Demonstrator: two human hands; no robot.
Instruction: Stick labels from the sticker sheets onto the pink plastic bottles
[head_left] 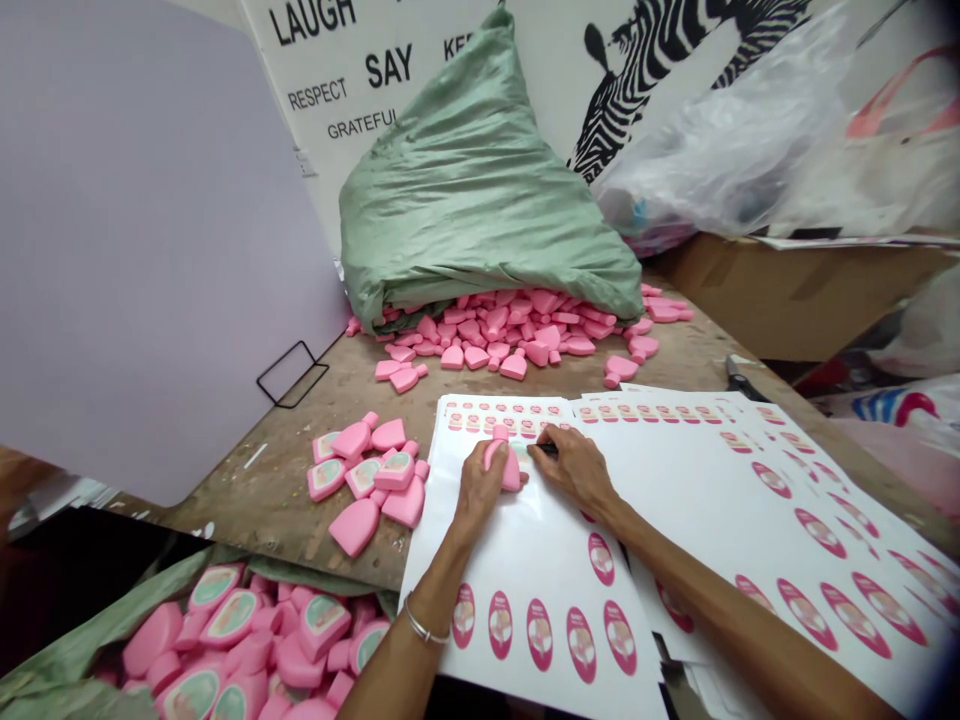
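My left hand (480, 485) is closed around a small pink bottle (511, 470), held upright over the white sticker sheet (517, 560). Just to its right, my right hand (576, 465) pinches a dark, slim tool (550, 449), with a small pale label near its tip. Pink oval labels and smaller ones in rows are printed on the sheet. Left of the sheet lies a small group of pink bottles (354, 526), several with labels on them. More sticker sheets (675, 480) are spread under and beside my right forearm.
A green sack (480, 190) spills pink bottles at the back. Another open sack (82, 625) of bottles, some labelled, sits at the lower left. A wire stand (292, 375), black-handled scissors (741, 380) and a cardboard box (795, 300) are around the table.
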